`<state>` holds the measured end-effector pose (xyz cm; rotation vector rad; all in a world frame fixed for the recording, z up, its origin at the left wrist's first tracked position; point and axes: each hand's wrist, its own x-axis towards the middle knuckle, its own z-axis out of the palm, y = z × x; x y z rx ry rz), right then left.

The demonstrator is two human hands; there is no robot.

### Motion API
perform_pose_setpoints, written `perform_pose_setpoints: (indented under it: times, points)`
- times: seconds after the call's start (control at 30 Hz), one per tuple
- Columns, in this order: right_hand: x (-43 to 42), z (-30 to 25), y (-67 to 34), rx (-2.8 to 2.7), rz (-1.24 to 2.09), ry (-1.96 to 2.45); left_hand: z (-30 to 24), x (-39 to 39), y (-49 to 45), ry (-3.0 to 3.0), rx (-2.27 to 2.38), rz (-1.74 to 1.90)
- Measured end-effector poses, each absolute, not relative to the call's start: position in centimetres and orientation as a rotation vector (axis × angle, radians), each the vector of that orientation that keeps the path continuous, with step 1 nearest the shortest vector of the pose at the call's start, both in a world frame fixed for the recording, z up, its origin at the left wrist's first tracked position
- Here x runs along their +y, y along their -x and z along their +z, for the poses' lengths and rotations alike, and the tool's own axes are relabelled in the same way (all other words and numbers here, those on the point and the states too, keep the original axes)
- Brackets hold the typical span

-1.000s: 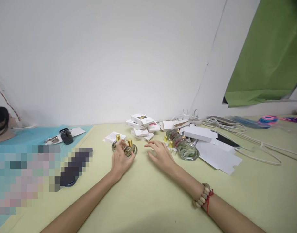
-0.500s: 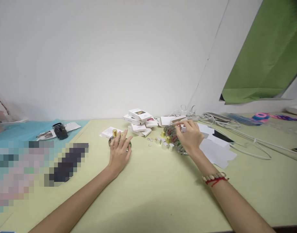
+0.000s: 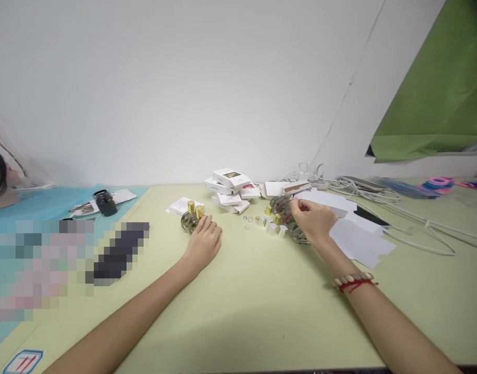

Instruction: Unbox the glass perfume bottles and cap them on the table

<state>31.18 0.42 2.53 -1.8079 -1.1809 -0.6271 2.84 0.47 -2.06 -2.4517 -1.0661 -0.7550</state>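
My left hand (image 3: pixel 205 241) rests on the table with slightly bent fingers, close beside two small round glass bottles (image 3: pixel 186 221) with gold caps (image 3: pixel 200 211). No held object shows in it; its fingertips are partly hidden. Further right, my right hand (image 3: pixel 315 221) has thumb and fingers pinched together at the top of a cluster of clear bottles (image 3: pixel 282 206) with mottled green and red contents. What lies in the pinch is too small to make out. Silver caps (image 3: pixel 272 229) and a gold cap (image 3: pixel 277 218) stand left of this cluster, along with tiny clear pieces (image 3: pixel 247 227).
Small white boxes (image 3: pixel 231 177) are piled near the wall. White paper sheets (image 3: pixel 355 241) and white cables (image 3: pixel 421 223) lie to the right. At the left, a dark jar (image 3: pixel 105 203) stands on a blue cloth (image 3: pixel 77 195); part of a person's head shows beyond.
My left hand has slid off the top of the bottle to its right side, uncovering two gold-capped bottles. My right hand stays pinched at the cluster. The view has shifted slightly left.
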Motion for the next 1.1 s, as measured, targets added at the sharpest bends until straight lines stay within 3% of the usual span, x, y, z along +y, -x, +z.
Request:
perform_pose_setpoints:
  times: [0.6, 1.1]
  points:
    - [0.1, 3.7, -31.7, -1.209, -0.568, 1.974, -0.9, -0.6, -2.8, 2.641, -0.944, -0.891]
    - [0.0, 4.3, -32.6, -1.221, -0.201, 1.948, -1.1, -0.5, -2.8, 2.635, -0.972, -0.919]
